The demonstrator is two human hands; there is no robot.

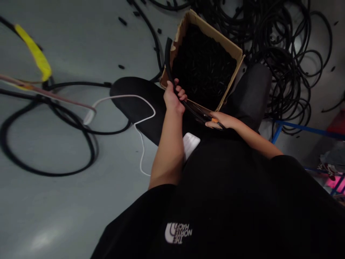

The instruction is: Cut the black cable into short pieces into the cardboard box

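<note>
My left hand (175, 96) is closed around a thick black rubber hose (168, 59), whose free end sticks up past the fist along the box's left edge. The hose runs down to the right toward my right hand (221, 120). That hand is closed on the orange and black handles of scissors (214, 121), with the blades pointing left beside the hose. Whether the blades touch it I cannot tell. Just beyond both hands stands an open cardboard box (234, 46), tilted in view and filled with many short black pieces (205, 64).
Tangled black hose (285, 57) lies on the floor at the upper right, and a large loop (48, 174) at the left. A yellow strip (35, 52), a white cable (142, 144) and a white device (191, 142) are nearby. A blue frame (309, 129) stands right.
</note>
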